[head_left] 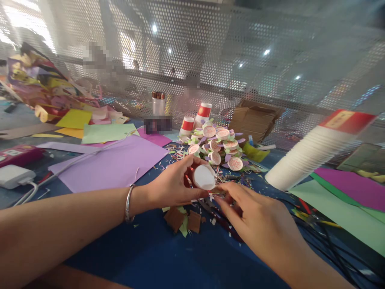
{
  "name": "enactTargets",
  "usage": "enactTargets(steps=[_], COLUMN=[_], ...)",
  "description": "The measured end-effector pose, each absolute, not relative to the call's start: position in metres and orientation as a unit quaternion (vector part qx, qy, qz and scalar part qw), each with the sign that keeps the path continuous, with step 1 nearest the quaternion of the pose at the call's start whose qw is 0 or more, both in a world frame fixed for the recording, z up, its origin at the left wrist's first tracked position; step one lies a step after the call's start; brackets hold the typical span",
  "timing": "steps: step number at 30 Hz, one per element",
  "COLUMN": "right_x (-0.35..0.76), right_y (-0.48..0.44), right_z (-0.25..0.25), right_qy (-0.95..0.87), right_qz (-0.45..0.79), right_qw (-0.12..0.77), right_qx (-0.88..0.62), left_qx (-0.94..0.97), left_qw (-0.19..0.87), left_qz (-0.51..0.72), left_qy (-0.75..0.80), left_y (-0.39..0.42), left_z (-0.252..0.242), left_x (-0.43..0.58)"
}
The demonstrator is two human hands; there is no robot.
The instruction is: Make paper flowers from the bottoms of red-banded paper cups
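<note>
1. Left hand (174, 182): closed around a white paper cup (203, 177), thumb on top and fingers underneath, gripping it sideways with its round base turned towards the camera.
2. Paper cup: lifted just above the blue desk (168, 257), near the middle of the view, in front of the pile of decorated cups (218, 146).
3. Right hand (255, 216): flat and loose, fingers stretched forward and lying close together, tips touching the cup's lower edge over the paper scraps.
4. On the left wrist: a silver bangle (129, 203).
5. Below the hands, on the desk: brown and green paper scraps (183, 220), with finer coloured snippets strewn behind the cup.
6. Pile of decorated cups: lying base-up or on their sides, each ringed with purple and green paper petals.
7. Behind the pile: two red-banded cups (188, 125) standing upright, and beside them a clear jar with a copper lid (158, 103).
8. To the right: a long stack of paper cups (313, 150) lying tilted, its open end near the desk, its red-banded end up.
9. Left of the hands: a purple paper sheet (114, 162); right: a green paper sheet (339, 212).
10. At the back: a perforated metal screen (210, 60).
</note>
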State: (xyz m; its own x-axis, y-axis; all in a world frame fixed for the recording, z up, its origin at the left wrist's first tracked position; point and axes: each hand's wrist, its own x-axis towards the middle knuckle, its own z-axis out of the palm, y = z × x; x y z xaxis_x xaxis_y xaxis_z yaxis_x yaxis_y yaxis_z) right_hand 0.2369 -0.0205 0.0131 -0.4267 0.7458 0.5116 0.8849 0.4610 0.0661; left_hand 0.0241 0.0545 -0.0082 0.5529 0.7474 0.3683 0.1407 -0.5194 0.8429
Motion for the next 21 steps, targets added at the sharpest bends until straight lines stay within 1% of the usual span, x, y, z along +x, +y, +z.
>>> enactTargets(steps=[2, 4, 9, 17, 21], right_x=[0.236, 0.235, 0.235, 0.235, 0.235], right_y=[-0.021, -0.021, -0.022, -0.022, -0.022], right_z=[0.012, 0.012, 0.012, 0.02, 0.022], right_qy=[-0.829, -0.836, -0.858, -0.852, -0.852], right_qz=[-0.165, -0.152, -0.078, 0.018, 0.043], right_qw=[0.264, 0.283, 0.287, 0.33, 0.332], right_qx=[-0.465, -0.446, -0.419, -0.406, -0.403], left_qx=[0.782, 0.78, 0.75, 0.671, 0.638], left_qw=[0.412, 0.426, 0.491, 0.617, 0.665], left_qz=[0.374, 0.367, 0.372, 0.36, 0.355], left_qy=[0.281, 0.276, 0.24, 0.195, 0.159], left_y=[0.053, 0.051, 0.048, 0.045, 0.046], left_z=[-0.007, -0.006, -0.004, -0.001, -0.001], left_x=[0.025, 0.026, 0.028, 0.028, 0.028])
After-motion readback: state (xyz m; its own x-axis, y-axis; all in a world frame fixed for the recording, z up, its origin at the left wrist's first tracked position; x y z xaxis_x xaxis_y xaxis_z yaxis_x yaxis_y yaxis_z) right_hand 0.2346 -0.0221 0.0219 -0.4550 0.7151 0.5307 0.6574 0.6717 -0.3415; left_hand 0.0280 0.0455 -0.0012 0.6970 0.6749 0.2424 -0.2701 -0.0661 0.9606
